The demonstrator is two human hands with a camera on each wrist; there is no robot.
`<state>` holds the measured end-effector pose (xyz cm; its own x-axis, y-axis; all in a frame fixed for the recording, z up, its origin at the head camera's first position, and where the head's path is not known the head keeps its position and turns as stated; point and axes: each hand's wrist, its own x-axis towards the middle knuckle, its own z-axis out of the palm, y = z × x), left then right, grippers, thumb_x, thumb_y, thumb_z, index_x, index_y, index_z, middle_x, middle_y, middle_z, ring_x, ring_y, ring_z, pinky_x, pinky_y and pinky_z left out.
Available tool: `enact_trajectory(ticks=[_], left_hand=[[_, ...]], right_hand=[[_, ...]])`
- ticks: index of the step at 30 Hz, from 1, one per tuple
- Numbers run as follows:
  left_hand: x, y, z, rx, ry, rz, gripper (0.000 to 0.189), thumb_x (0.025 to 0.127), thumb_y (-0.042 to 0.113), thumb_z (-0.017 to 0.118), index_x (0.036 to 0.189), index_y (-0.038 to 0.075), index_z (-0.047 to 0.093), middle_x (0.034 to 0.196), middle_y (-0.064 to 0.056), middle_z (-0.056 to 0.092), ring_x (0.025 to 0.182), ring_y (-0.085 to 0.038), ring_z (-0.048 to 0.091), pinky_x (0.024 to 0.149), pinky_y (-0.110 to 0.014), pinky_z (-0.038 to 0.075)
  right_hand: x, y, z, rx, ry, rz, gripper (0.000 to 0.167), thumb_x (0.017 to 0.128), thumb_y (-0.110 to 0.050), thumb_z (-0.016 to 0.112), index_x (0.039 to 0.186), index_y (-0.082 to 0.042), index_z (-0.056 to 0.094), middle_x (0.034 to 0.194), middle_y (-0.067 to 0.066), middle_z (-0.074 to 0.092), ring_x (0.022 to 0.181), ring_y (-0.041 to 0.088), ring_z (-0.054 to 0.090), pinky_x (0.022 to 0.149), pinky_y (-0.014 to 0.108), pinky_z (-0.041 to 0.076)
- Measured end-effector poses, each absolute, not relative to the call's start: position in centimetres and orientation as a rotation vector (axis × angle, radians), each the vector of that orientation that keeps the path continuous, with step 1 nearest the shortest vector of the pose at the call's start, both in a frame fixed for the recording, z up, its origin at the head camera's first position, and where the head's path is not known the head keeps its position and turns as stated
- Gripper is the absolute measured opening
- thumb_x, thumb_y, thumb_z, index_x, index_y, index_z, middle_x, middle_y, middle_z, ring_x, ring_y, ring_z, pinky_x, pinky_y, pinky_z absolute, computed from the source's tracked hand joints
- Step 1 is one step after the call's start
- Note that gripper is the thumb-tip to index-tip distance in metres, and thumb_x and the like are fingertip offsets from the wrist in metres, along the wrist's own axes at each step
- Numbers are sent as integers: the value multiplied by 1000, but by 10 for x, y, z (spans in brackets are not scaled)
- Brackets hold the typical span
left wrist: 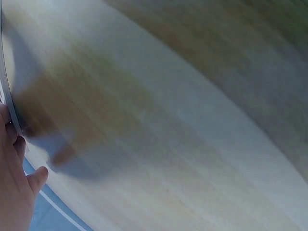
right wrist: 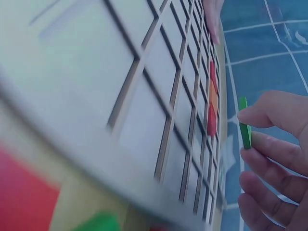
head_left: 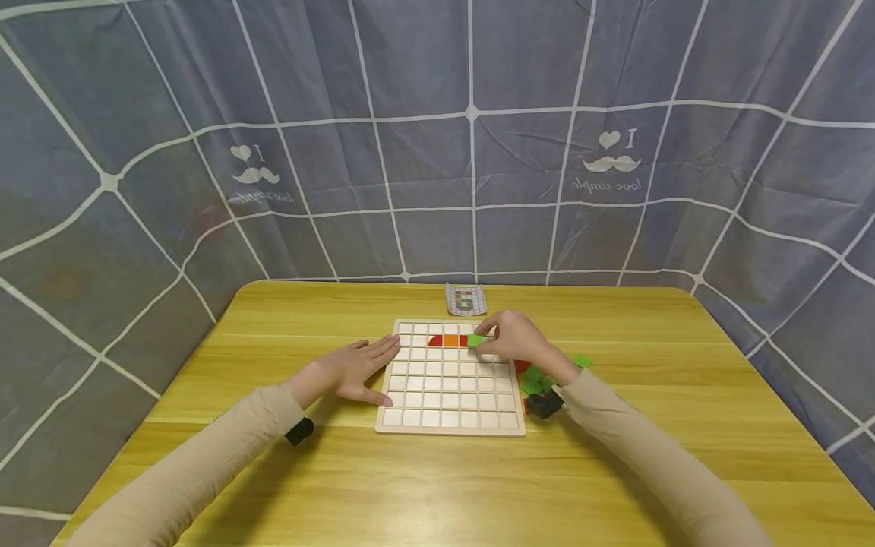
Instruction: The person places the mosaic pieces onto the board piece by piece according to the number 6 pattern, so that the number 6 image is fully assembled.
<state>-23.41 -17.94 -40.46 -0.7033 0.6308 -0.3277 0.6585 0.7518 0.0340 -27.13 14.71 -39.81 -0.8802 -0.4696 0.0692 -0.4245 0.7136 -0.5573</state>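
Note:
A pale wooden grid board (head_left: 450,433) lies on the table. In its second row from the back sit a red rounded tile (head_left: 435,341), an orange tile (head_left: 450,340) and another red tile (head_left: 464,341). My right hand (head_left: 517,336) pinches a green square tile (head_left: 475,340) between thumb and fingers, just right of that red tile. The right wrist view shows the green tile (right wrist: 245,122) edge-on, raised off the board. With fingers spread, my left hand (head_left: 352,370) rests at the board's left edge. The left wrist view catches only part of that hand (left wrist: 17,178).
Loose green tiles (head_left: 533,377) and a red tile (head_left: 522,365) lie right of the board, partly under my right forearm. One green tile (head_left: 582,361) is farther right. A printed pattern card (head_left: 465,299) lies behind the board. A grey gridded curtain (head_left: 437,167) hangs beyond the table.

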Motion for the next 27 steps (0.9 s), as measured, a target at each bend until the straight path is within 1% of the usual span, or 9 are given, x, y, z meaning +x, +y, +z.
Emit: enact_trajectory(ticks=[4,10,15,19,23,27], left_hand=[[-234,-179,-404,987,2629,-127,103,85,73,47,155,7,9,163,-11,3,150,-27,10,120,-52,18],[-235,-177,-403,979,2625,-119,104,85,72,48,155,6,9,163,-12,3,150,-27,10,120,-51,17],[-234,-178,-404,978,2623,-119,104,85,72,48,155,7,9,163,-11,3,150,-27,9,120,-51,17],[-234,-178,-404,982,2627,-111,104,85,72,49,155,7,9,163,-12,4,150,-27,10,120,-51,18],[-234,-179,-405,986,2630,-105,103,85,71,49,155,6,9,163,-12,4,150,-27,10,120,-51,18],[-234,-180,-405,979,2631,-93,103,85,71,49,155,6,9,163,-12,4,150,-27,10,120,-51,18]], right_hand=[[-273,136,-401,-758,2836,-878,25,79,-25,77,101,-13,76,96,3,73,67,8,58,59,24,46],[-276,119,-405,-818,2811,-909,24,78,-25,78,99,-13,77,87,-1,72,60,7,53,56,22,42],[-277,107,-407,-891,2787,-923,27,76,-27,80,98,-11,77,81,-2,73,61,3,56,55,19,44],[-278,100,-408,-923,2772,-921,26,77,-24,79,99,-10,77,77,-2,72,60,3,56,54,19,44],[-278,95,-409,-935,2759,-912,25,77,-21,78,100,-9,77,79,0,73,59,4,55,55,19,43],[-279,90,-410,-934,2774,-897,25,77,-22,78,99,-10,77,87,2,75,65,4,60,59,19,48]])
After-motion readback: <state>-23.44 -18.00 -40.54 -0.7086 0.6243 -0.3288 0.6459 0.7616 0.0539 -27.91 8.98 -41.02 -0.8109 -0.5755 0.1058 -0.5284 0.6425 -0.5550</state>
